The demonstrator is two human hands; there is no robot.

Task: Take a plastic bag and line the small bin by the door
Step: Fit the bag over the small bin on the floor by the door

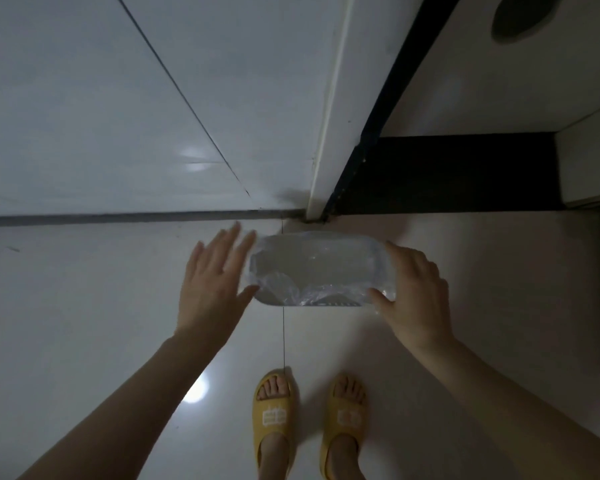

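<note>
A small oblong bin (333, 301) stands on the pale floor near the foot of a door frame, seen from straight above. A clear plastic bag (312, 268) sits inside it and folds over its rim. My left hand (215, 285) is at the bin's left end, fingers spread and blurred, thumb near the bag's edge, holding nothing that I can see. My right hand (416, 292) curls over the bin's right end, fingers and thumb closed on the bag-covered rim.
A white tiled wall (118, 116) rises just behind the bin. The white door frame (333, 109) and a dark threshold (447, 171) lie at the upper right. My feet in yellow slippers (274, 414) stand just below the bin.
</note>
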